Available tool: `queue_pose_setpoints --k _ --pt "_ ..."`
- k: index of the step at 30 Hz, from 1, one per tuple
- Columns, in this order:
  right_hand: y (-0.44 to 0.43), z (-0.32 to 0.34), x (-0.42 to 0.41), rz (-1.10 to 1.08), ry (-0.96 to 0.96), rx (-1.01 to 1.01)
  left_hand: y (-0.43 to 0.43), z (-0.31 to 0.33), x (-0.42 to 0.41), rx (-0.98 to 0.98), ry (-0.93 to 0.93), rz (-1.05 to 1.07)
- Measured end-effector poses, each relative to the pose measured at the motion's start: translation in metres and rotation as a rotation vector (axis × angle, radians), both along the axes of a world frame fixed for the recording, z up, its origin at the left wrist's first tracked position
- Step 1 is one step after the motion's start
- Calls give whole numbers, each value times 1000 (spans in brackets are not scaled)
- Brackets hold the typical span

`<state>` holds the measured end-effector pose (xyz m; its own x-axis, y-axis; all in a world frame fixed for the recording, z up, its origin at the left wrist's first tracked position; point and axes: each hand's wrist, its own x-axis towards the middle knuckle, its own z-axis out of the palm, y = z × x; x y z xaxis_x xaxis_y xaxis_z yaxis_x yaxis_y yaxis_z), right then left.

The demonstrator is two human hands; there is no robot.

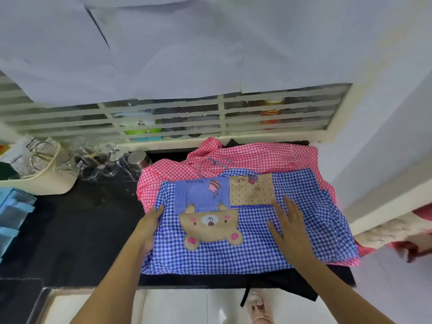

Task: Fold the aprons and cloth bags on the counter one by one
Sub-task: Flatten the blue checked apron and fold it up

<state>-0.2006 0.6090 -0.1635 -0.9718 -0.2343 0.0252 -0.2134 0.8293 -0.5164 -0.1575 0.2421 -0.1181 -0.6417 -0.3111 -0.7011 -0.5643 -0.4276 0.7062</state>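
The blue check apron (268, 249) lies spread on the black counter (77, 230), on top of a pink check apron (252, 155) which shows beyond it on the far side and at the right. Under both there is a black cloth (292, 284) that hangs over the near edge of the counter.

My right hand (289, 228) is flat on the blue apron, right of its centre, fingers straight and spread, holding nothing. I think it presses the cloth so it does not slide on the pink one while I work on the other side. My left hand (149, 228) is at the left edge of the blue apron. Its fingers are partly hidden by the cloth, so I cannot tell if it pinches the edge or only touches it; prob. it is ready to bring this side over.

The bear patch (210, 228) is the right way up for me, so the apron's top points to the far side, approx. Its long axis goes left to right, parallel to the counter edge. Glass jars (70, 160) stand far left, well apart from the aprons
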Motion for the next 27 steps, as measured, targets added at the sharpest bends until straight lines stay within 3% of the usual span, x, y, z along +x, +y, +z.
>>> queue_pose_setpoints --k 2,5,8,11,13,15,19,24,27 --pt "13 -6 19 -114 -15 -1 -1 -2 -3 -143 -32 -59" --pt "29 -13 43 -256 -33 16 6 -2 -5 -596 -35 30" --pt "40 -13 56 -399 -23 13 37 10 3 -1016 262 79" --pt "54 -2 56 -570 -8 -41 89 4 13 -1291 436 -265" --pt "69 0 49 -647 -63 -47 124 -10 19 -1347 485 -528" --pt "83 3 37 -709 -177 -87 148 -25 21 -1372 418 -708" --pt "98 23 14 -775 -354 -410 169 -44 13 -1316 239 -941" --pt "97 33 -13 -631 -485 -364 179 -41 -8 -1249 137 -1067" --pt "94 37 -30 -490 -486 -176 184 -37 -21 -1245 148 -1096"
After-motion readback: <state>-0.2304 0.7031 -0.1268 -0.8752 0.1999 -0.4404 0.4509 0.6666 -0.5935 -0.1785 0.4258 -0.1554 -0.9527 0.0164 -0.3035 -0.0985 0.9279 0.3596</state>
